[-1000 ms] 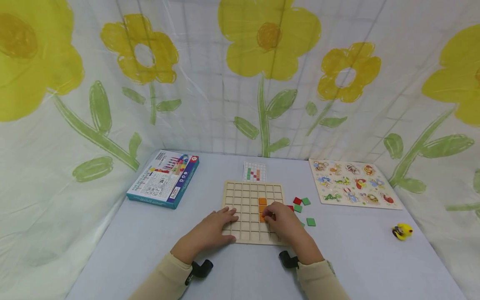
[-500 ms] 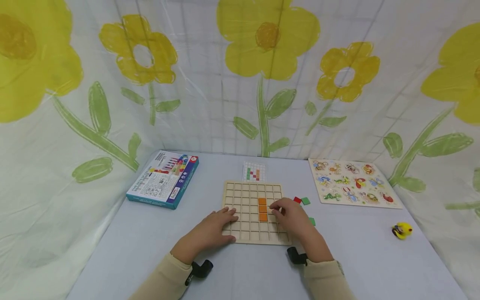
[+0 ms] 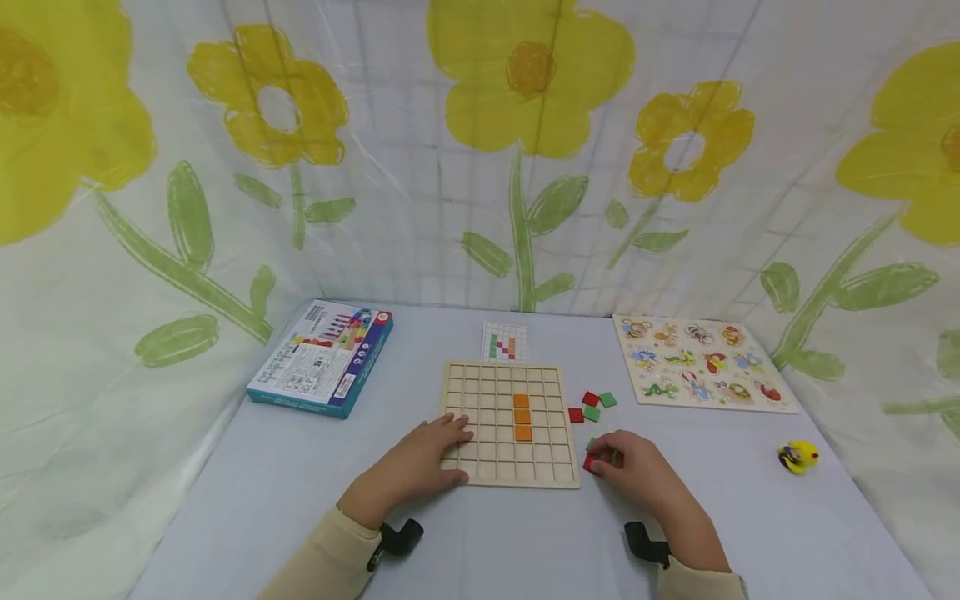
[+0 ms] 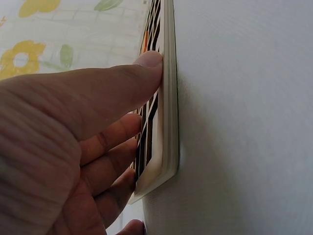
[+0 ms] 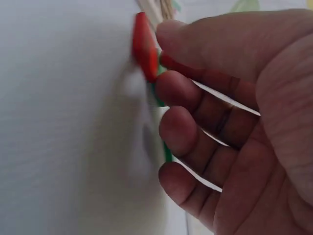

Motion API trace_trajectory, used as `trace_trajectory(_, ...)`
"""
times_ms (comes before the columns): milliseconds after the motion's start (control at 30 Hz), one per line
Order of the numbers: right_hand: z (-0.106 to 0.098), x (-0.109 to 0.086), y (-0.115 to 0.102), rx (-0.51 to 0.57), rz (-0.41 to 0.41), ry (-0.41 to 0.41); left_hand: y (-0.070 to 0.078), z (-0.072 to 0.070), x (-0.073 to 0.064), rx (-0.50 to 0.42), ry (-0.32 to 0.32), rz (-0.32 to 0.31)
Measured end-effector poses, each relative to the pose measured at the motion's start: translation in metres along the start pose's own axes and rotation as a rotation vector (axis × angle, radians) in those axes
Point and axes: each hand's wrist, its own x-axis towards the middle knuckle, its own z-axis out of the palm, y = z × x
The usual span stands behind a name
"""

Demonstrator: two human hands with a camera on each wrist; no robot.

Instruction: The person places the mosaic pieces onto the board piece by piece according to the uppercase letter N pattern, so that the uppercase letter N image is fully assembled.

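Note:
A wooden grid board [image 3: 480,475] lies flat, with three orange tiles [image 3: 522,417] in one column. My left hand [image 3: 420,458] rests on its left side, fingers spread over the grid; in the left wrist view the thumb [image 4: 142,73] lies on the frame of the board [image 4: 168,122]. Right of the board, my right hand [image 3: 633,467] pinches a red tile [image 3: 590,463] at its thumb and fingertips. The right wrist view shows this red tile [image 5: 144,49] tilted, slightly blurred. A green tile [image 3: 591,444] is partly hidden behind these fingers.
Red tiles [image 3: 576,415] and green tiles [image 3: 607,400] lie loose by the board's right edge. A pattern card [image 3: 505,342] sits behind the board. A game box [image 3: 322,358] is at left, an insect puzzle board [image 3: 705,362] and a yellow toy figure [image 3: 798,456] at right.
My right hand has left the lowest orange tile and moved right and nearer to me, down to the red tile beside the board. The left hand has stayed in place.

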Motion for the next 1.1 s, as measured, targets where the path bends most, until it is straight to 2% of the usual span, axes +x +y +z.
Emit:
trace_trajectory(167, 0.007, -0.007, 0.002, -0.026, -0.010, 0.044, 0.001, 0.000, -0.001, -0.003, 0.001, -0.001)
trace_trajectory(500, 0.012, -0.009, -0.008, -0.052, 0.004, 0.063, 0.001, 0.000, -0.001, -0.001, 0.004, 0.000)
trace_trajectory(667, 0.010, -0.009, -0.012, -0.092, 0.049, 0.061, 0.000, 0.000, -0.001, 0.005, 0.003, 0.003)
trace_trajectory(800, 0.009, -0.008, -0.013, -0.076, 0.073, 0.060, -0.001, 0.001, 0.000, 0.010, 0.003, 0.005)
trace_trajectory(967, 0.011, -0.008, -0.011, -0.043, 0.045, 0.058, -0.001, 0.000, 0.000, 0.006, 0.000, 0.005)
trace_trajectory(1100, 0.012, -0.007, -0.011, -0.016, 0.004, 0.097, 0.000, -0.001, 0.000, 0.002, -0.004, 0.005)
